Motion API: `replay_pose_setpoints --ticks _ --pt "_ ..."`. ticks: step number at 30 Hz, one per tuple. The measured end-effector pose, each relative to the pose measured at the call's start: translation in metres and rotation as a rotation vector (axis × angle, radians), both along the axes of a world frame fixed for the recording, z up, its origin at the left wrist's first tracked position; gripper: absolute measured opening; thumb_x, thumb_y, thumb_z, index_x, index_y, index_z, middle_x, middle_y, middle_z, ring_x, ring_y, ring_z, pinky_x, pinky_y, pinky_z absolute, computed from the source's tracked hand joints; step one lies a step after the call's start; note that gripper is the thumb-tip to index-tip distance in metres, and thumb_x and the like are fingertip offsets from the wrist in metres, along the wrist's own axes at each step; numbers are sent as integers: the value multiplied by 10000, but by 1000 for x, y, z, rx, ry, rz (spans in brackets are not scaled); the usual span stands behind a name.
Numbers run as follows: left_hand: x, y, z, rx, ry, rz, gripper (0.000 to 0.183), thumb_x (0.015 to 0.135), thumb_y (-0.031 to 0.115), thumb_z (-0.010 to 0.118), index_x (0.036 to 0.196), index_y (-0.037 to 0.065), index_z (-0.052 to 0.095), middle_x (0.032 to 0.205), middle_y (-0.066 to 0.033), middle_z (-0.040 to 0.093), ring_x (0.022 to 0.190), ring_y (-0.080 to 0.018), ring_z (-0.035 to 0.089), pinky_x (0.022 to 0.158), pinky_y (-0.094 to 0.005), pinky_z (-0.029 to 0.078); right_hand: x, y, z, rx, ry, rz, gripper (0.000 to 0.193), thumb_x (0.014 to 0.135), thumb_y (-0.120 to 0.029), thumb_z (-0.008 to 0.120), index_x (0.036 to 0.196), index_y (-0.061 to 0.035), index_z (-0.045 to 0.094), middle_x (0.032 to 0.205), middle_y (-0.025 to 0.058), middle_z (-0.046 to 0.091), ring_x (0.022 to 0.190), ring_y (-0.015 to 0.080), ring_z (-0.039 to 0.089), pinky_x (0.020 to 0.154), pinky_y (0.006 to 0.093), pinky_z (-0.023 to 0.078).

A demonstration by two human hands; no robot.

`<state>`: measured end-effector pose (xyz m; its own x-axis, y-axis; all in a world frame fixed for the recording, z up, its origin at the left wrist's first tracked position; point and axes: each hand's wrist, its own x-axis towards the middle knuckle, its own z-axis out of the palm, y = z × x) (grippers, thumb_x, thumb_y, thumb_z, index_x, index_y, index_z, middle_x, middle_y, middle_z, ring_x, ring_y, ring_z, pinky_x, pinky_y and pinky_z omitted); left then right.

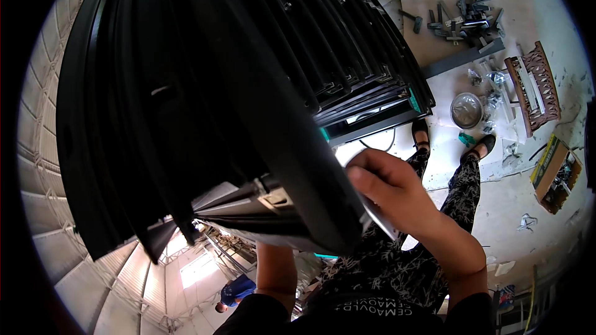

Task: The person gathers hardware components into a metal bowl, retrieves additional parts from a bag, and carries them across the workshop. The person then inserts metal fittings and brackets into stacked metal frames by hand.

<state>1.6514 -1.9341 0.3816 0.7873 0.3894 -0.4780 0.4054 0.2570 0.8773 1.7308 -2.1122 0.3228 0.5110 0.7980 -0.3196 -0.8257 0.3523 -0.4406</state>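
Observation:
A stack of long black frames or profiles (pixel 155 87) fills the left and middle of the view, standing side by side. The nearest black frame (pixel 298 149) runs down toward me, with a small metal fitting (pixel 273 198) on its inner side. My right hand (pixel 391 189) is at this frame's right edge, its fingers curled and the thumb pressed in. A pale thin strip (pixel 379 220) shows just below those fingers; whether they grip it or the frame edge, I cannot tell. My left forearm (pixel 276 273) rises behind the frame's lower end, which hides the left hand.
Dark metal hardware pieces (pixel 465 18) lie heaped on cardboard at the far right. Near my feet are a round bowl (pixel 466 110), clear plastic bags (pixel 490 102), a brown lattice stool (pixel 535 90) and an open carton of parts (pixel 557 174). Another person (pixel 237 290) appears behind, lower left.

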Motion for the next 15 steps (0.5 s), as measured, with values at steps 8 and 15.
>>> replay_pose_setpoints --ticks 8,15 --pt "4 -3 5 40 -5 2 302 833 234 606 998 31 455 792 -73 476 586 -70 359 532 -195 307 6 34 -1 8 78 -58 288 905 -273 488 854 4 548 657 14 514 601 55 449 539 208 377" --pt "18 -16 3 -3 8 -17 293 840 223 598 1020 35 463 801 -48 489 594 -68 366 530 -198 303 13 30 2 -18 151 -6 302 899 -280 499 831 9 550 662 16 513 600 54 441 530 206 367"
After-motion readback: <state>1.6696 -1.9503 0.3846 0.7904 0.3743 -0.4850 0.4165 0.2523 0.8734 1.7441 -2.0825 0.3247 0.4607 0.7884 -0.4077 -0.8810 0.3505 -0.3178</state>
